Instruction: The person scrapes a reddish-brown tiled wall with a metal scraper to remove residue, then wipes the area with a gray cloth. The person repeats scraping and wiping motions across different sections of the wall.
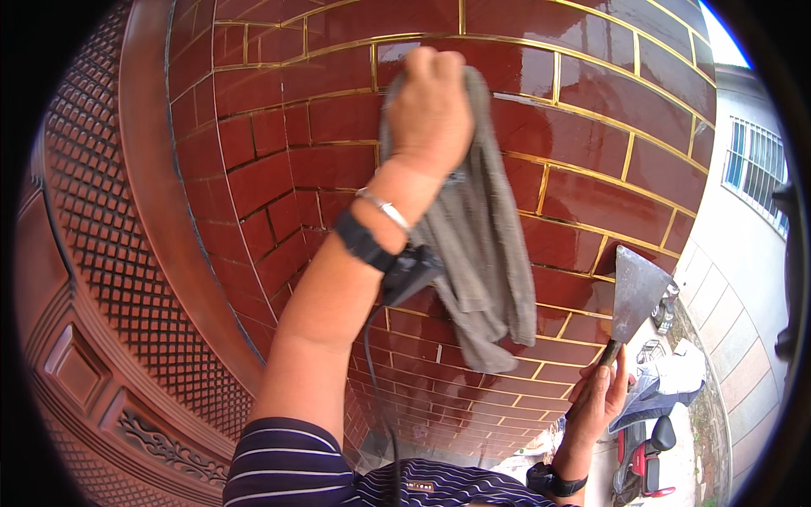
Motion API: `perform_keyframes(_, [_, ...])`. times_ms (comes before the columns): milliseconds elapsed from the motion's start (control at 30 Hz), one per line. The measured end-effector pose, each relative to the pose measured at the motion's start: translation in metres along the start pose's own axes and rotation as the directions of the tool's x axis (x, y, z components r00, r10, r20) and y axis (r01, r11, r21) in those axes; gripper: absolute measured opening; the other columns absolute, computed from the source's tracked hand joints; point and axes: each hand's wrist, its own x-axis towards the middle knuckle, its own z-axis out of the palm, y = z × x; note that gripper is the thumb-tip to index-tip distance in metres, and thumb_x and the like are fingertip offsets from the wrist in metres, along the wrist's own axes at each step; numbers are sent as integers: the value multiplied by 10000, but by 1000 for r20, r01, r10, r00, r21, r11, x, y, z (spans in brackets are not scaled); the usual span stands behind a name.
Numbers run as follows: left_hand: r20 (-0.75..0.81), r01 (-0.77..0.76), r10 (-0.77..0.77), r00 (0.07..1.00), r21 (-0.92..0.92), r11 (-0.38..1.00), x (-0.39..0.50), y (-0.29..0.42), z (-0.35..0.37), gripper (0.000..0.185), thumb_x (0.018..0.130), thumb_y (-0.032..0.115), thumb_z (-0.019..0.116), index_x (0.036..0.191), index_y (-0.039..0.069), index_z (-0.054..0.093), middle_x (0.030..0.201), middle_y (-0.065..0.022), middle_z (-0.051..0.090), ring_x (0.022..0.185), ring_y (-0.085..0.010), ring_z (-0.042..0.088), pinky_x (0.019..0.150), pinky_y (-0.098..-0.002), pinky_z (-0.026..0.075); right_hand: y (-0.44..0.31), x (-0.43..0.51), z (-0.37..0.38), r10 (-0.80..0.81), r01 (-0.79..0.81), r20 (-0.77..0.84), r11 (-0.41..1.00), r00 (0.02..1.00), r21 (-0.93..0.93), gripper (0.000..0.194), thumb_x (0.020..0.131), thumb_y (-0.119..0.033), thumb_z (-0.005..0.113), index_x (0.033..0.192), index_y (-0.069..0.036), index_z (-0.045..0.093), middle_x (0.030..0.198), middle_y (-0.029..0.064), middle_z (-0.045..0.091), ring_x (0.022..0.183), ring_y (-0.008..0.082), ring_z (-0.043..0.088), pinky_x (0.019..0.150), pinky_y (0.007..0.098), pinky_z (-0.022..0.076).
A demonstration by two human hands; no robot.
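Note:
My left hand (432,108) is raised against the glossy dark red wall tiles (583,139), its fingers closed on a grey-brown cloth (488,253). The cloth hangs in long folds down the wall below the fist. Low on the right, my right hand (599,394) grips a wide-bladed scraper (638,288) by its dark handle. Its broad metal blade points up and stands near the wall's right edge; whether it touches the tiles I cannot tell. Gold-coloured lines fill many tile joints, while some joints at the left look dark.
A brown panelled door (95,355) with lattice relief and its frame (152,127) are at the left. A black cable (374,380) runs down from the device at my left wrist. Below right are a red scooter (637,456), a covered vehicle (665,380) and a paved path (728,329).

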Motion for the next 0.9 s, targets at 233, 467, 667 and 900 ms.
perform_keyframes(233, [153,179,-178,972,9,984,-73,-36,-53,273,800,-54,571,1053,41,527,1088,-159,482,990,-378,566,763,-443,505,2,-7,-14,51,-50,47,999,998,-19,466,988,-129,479,1431,-29,373,798,60,568,496,43,437,441,166,336])
perform_keyframes(467, [13,-8,8,1000,-20,1000,-35,-10,-15,157,826,12,534,978,53,532,1042,-146,494,813,-362,615,640,-452,523,9,-12,-7,36,-32,74,998,997,-46,472,983,-127,482,1427,-12,370,797,75,577,476,54,453,426,175,348])
perform_keyframes(667, [2,-50,50,999,-66,997,-13,-6,-2,201,801,-19,587,980,65,548,1044,-120,502,785,-329,622,650,-411,538,13,-13,5,37,-34,108,999,993,-29,472,975,-113,490,1416,7,373,811,108,597,455,64,460,416,187,360])
perform_keyframes(900, [-21,-79,79,997,2,997,28,-3,-18,217,777,5,583,979,81,561,1064,-147,502,758,-367,616,627,-458,536,7,-17,1,31,-26,66,996,997,-82,487,984,-142,489,1430,-1,354,805,92,582,475,60,449,416,181,354])
